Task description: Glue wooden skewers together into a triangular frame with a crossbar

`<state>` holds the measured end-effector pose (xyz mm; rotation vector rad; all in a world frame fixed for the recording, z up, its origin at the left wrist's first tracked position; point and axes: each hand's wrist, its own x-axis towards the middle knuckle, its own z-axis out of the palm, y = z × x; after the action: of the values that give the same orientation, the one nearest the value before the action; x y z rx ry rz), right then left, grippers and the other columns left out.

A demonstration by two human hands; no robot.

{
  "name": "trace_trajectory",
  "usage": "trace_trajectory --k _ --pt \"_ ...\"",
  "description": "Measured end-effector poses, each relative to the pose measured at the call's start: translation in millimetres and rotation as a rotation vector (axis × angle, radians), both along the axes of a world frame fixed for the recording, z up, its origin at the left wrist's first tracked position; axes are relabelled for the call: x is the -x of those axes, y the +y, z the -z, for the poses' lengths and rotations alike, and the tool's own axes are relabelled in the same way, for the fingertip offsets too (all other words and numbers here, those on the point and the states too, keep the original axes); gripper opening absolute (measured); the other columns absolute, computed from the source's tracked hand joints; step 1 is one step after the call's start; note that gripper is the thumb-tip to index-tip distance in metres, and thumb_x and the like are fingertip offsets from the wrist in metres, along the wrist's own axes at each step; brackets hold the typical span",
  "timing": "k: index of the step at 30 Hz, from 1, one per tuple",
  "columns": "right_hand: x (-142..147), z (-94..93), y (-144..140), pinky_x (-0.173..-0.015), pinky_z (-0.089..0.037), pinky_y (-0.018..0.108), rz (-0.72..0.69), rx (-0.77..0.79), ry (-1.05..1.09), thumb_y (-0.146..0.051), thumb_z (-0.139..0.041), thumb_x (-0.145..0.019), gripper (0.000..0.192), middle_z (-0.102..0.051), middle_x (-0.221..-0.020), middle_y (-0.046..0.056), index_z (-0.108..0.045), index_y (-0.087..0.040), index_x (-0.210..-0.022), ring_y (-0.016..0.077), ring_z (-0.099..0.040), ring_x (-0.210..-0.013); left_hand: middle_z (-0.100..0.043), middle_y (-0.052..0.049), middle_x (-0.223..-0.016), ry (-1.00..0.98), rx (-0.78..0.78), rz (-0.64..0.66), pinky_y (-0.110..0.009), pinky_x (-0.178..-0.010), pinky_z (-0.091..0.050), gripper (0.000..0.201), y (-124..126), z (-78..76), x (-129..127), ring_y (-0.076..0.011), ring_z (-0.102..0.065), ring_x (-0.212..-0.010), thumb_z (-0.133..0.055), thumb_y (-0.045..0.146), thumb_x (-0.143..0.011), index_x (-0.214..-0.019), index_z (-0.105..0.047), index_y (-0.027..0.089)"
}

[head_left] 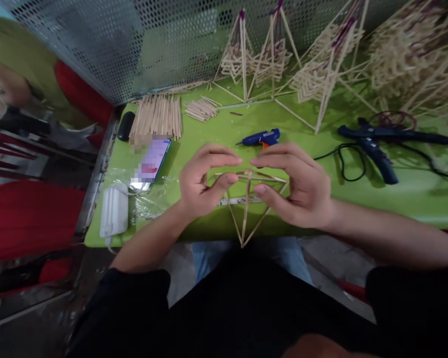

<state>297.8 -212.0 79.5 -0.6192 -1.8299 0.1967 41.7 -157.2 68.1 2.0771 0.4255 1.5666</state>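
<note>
While both palms face inward, left hand [199, 184] and right hand [294, 186] grips pinched on stick frame [246, 209], green table [216, 124].

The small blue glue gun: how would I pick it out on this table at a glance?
On the green table, look just beyond the two hands, the left hand and right hand, which pinch a stick frame. The small blue glue gun lies there. Unlike the larger dark glue guns to the right, it is bright blue with an orange trigger.

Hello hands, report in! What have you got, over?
Left grip and right grip both pinching stick frame. Frame held above green table edge. Blue glue gun behind, clear.
</note>
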Motion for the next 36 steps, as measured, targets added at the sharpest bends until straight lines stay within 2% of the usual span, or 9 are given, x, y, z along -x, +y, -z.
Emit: trace_trajectory --k 6,9,16,21,25,27,30,33,36 --pt "6 2.0 0 -0.093 -0.074 0.049 0.019 0.062 0.06 -0.03 -0.087 -0.114 0.03 -0.089 -0.123 0.01 -0.086 -0.03 -0.144 0.0303 -0.088 -0.11 -0.093 -0.007 -0.117 -0.04 0.141 0.046 -0.039 -0.092 -0.072 0.035 -5 5.6 -10 -0.0245 -0.089 -0.104 -0.102 0.055 -0.107 -0.135 -0.096 0.035" --pt "8 1.2 2 -0.09 -0.075 0.047 -0.038 0.105 0.103 -0.033 -0.087 -0.115 0.028 -0.089 -0.12 0.009 -0.087 -0.032 -0.143 0.0293 -0.087 -0.107 -0.093 -0.006 -0.113 -0.07 0.179 0.086 -0.036 -0.088 -0.071 0.031 -4 5.2 -14 -0.022 -0.089 -0.101 -0.104 0.05 -0.106 -0.129 -0.096 0.032" --pt "6 2.5 5 -0.083 -0.074 0.047 -0.132 0.256 0.137 -0.041 -0.09 -0.116 0.023 -0.089 -0.113 0.008 -0.09 -0.034 -0.137 0.0287 -0.085 -0.099 -0.091 -0.005 -0.102 -0.053 0.19 0.114 -0.036 -0.079 -0.068 0.033 -1 3.7 -15 -0.0214 -0.086 -0.089 -0.105 0.058 -0.103 -0.12 -0.095 0.031" --pt "5 -0.5 3 -0.073 -0.071 0.045 -0.176 0.269 0.161 -0.041 -0.098 -0.11 0.026 -0.089 -0.11 0.008 -0.092 -0.034 -0.134 0.0282 -0.083 -0.093 -0.091 -0.005 -0.105 -0.023 0.159 0.078 -0.037 -0.076 -0.068 0.031 -6 -0.5 -14 -0.0221 -0.086 -0.09 -0.102 0.059 -0.106 -0.122 -0.095 0.033" --pt "7 -5.1 1 -0.071 -0.07 0.043 -0.204 0.249 0.181 -0.033 -0.096 -0.11 0.025 -0.089 -0.111 0.008 -0.092 -0.033 -0.135 0.0274 -0.083 -0.092 -0.09 -0.004 -0.101 0.002 0.123 0.051 -0.037 -0.07 -0.066 0.028 -11 -4.5 -15 -0.0218 -0.085 -0.086 -0.099 0.058 -0.109 -0.121 -0.094 0.034" --pt "7 -6.8 0 -0.072 -0.071 0.043 -0.229 0.242 0.187 -0.029 -0.097 -0.109 0.027 -0.089 -0.11 0.008 -0.092 -0.032 -0.136 0.0268 -0.084 -0.091 -0.091 -0.004 -0.101 0.011 0.1 0.061 -0.038 -0.072 -0.067 0.026 -12 -5.7 -15 -0.0221 -0.085 -0.087 -0.099 0.055 -0.11 -0.122 -0.093 0.033" --pt "6 -7.5 1 -0.07 -0.071 0.043 -0.258 0.278 0.194 -0.035 -0.104 -0.105 0.03 -0.089 -0.107 0.007 -0.092 -0.034 -0.133 0.0265 -0.082 -0.086 -0.092 -0.005 -0.105 0.02 0.088 0.082 -0.039 -0.078 -0.07 0.023 -15 -7.3 -16 -0.0223 -0.086 -0.091 -0.099 0.049 -0.11 -0.123 -0.091 0.031" --pt "3 -8.4 1 -0.071 -0.071 0.045 -0.266 0.328 0.198 -0.041 -0.107 -0.102 0.032 -0.088 -0.105 0.006 -0.092 -0.034 -0.13 0.0268 -0.081 -0.087 -0.091 -0.006 -0.108 0.025 0.092 0.05 -0.041 -0.082 -0.072 0.022 -18 -10.2 -17 -0.0233 -0.086 -0.095 -0.098 0.049 -0.112 -0.122 -0.091 0.032" --pt "1 -11.8 -1 -0.078 -0.073 0.046 -0.245 0.338 0.175 -0.038 -0.104 -0.106 0.026 -0.088 -0.106 0.006 -0.092 -0.034 -0.129 0.0272 -0.083 -0.091 -0.09 -0.008 -0.108 0.032 0.094 0.013 -0.042 -0.084 -0.073 0.02 -23 -14.5 -18 -0.0249 -0.086 -0.099 -0.096 0.048 -0.113 -0.118 -0.09 0.03"
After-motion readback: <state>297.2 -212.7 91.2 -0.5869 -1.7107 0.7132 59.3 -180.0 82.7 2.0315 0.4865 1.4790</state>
